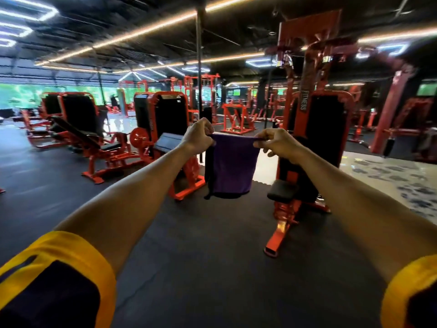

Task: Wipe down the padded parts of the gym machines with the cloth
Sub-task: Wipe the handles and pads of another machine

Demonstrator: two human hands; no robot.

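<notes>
Now both hands (198, 136) (275, 142) hold cloth (233, 169) hanging downward.

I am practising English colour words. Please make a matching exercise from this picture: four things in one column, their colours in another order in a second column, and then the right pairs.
Things:
1 cloth
2 sleeve hem
3 machine frame
4 seat pad

Colours:
A black
B purple
C orange
D yellow

Pairs: 1-B, 2-D, 3-C, 4-A

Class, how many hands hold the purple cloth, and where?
2: left hand pinches the hanging purple fabric cloth at its top left corner, right hand at its top right.
</notes>
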